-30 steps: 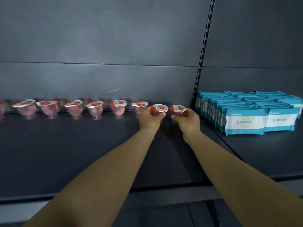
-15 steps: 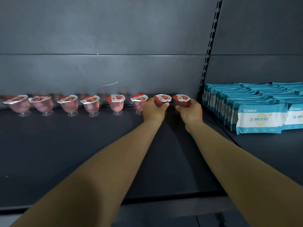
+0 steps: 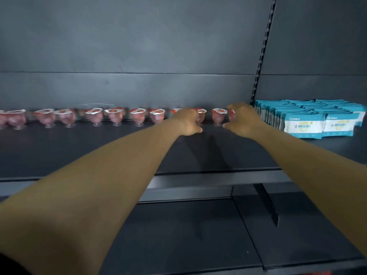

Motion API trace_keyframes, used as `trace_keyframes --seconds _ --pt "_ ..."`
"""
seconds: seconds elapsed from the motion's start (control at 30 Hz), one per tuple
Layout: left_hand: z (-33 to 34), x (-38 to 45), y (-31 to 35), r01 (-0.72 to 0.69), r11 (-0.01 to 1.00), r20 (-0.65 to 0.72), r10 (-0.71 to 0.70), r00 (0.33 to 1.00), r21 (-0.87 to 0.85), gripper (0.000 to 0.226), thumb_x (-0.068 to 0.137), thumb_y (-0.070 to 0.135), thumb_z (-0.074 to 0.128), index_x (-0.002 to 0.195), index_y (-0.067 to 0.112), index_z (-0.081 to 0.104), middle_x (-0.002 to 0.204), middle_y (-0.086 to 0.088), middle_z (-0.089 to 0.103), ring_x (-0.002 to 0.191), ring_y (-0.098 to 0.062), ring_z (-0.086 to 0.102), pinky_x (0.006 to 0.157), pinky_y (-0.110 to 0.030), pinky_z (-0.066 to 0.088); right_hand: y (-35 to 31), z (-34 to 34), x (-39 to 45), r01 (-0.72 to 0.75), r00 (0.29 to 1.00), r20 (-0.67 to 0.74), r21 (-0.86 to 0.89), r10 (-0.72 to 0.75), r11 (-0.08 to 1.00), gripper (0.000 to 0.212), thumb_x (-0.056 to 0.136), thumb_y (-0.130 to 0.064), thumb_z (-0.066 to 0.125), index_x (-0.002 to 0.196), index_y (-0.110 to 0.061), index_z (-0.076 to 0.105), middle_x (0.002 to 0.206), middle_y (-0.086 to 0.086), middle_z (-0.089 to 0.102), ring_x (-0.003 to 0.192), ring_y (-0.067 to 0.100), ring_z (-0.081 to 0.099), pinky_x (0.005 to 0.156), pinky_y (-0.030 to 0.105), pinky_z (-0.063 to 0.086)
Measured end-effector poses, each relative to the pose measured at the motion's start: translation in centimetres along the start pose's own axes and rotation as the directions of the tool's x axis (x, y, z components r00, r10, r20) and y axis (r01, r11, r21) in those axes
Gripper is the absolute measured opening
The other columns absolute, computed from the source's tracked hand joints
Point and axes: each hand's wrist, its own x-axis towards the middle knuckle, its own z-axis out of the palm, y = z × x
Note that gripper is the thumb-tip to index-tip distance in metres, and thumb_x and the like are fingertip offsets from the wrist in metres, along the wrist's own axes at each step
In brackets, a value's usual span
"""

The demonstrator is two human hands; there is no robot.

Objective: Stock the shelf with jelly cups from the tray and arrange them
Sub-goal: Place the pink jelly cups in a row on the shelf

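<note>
Several pink jelly cups (image 3: 96,116) with red and white lids stand in a row along the back of the dark shelf (image 3: 83,147). The picture is smeared by motion, so the cups look doubled. My left hand (image 3: 187,122) reaches to the right end of the row, its fingers curled at a jelly cup (image 3: 201,115) that stands on the shelf. Further right, my right hand (image 3: 243,120) curls round the last jelly cup (image 3: 231,114), mostly hiding it. Another lid (image 3: 219,111) shows between the two hands. No tray is in view.
Blue and white packets (image 3: 317,121) fill the neighbouring shelf bay to the right, past a slotted upright (image 3: 260,62). The shelf's front lip (image 3: 198,179) crosses under my forearms. A lower dark shelf (image 3: 178,235) lies beneath it.
Both hands have carried their cups back to the rear wall and lowered them into line with the row. My view has dropped, so the lower shelf now shows.
</note>
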Motion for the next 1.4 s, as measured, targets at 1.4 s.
trace_keyframes --seconds 1.4 --pt "51.5 -54.5 -31.8 0.664 0.698 0.756 -0.276 0.594 -0.267 0.065 0.081 0.031 0.072 0.136 0.015 0.043 0.137 -0.006 0.049 0.124 -0.021 0.047 0.098 -0.031 0.040 -14.2 55.1 -52.0 -0.498 0.469 0.852 0.037 0.234 0.866 0.063 0.081 -0.028 0.073 0.136 -0.016 0.044 0.138 0.005 0.049 0.125 0.021 0.048 0.099 0.029 0.041"
